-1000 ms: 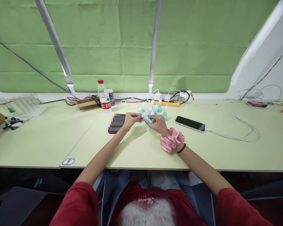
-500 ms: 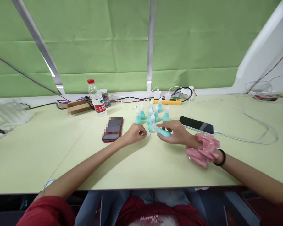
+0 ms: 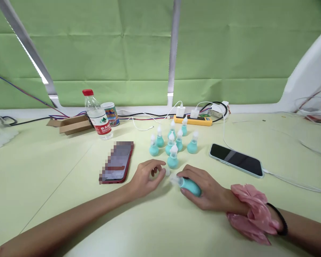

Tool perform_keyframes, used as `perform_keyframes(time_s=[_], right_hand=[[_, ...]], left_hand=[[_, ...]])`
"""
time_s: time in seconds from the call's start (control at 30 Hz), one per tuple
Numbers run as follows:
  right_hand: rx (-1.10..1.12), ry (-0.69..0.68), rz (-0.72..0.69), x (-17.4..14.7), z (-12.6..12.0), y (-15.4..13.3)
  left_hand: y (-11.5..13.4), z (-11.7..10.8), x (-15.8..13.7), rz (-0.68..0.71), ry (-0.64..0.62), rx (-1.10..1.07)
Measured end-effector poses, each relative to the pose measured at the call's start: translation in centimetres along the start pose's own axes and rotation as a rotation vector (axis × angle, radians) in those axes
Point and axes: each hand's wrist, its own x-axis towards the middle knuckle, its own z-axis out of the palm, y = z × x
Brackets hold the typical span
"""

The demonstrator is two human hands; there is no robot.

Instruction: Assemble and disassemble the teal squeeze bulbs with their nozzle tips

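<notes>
My right hand (image 3: pixel 203 187) is closed round the teal bulb of a nasal aspirator (image 3: pixel 191 187), which lies tilted with its clear neck (image 3: pixel 176 179) toward the left. Across from it, my left hand (image 3: pixel 147 178) pinches a small whitish translucent tip (image 3: pixel 167 171) between thumb and forefinger. A short gap separates the tip from the aspirator's neck, which is slightly blurred. Just beyond both hands, several more teal bulb aspirators with clear pointed tops stand upright in a cluster, the nearest aspirator (image 3: pixel 172 160) close to my left fingertips.
To the left lie a red-cased phone (image 3: pixel 117 162), a water bottle (image 3: pixel 100 123), a can (image 3: pixel 111 113) and a cardboard tray (image 3: pixel 76 124). On the right, another phone (image 3: pixel 235 160) is plugged into a white cable. A yellow power strip (image 3: pixel 194 120) with chargers sits behind the aspirators.
The view has shifted, so the table things look larger and the hands lower. My right hand and its aspirator have drawn nearer me, away from the standing cluster. My left hand keeps the small tip.
</notes>
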Motion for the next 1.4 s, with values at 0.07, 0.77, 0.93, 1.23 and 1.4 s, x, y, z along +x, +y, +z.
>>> perform_keyframes(time_s=[0.07,0.77,0.93,1.23,1.4], right_hand=[[0.066,0.018,0.031,0.3,0.5,-0.1],[0.172,-0.263,0.002,0.8,2.1,-0.4],[0.328,-0.202,0.02,0.8,1.8,-1.5],[0.424,0.06,0.124,1.1,0.3,-0.6],[0.415,0.304,0.235,1.7,0.5,2.6]], left_hand=[[1.2,-0.5,-0.1,-0.029,-0.134,-0.059],[1.0,1.0,-0.8,0.011,-0.602,-0.294],[1.8,0.3,-0.5,-0.302,-0.759,-0.792],[1.6,-1.7,1.4,-0.496,-0.358,-0.818],[0.4,-2.6,2.4,-0.19,-0.282,0.089]])
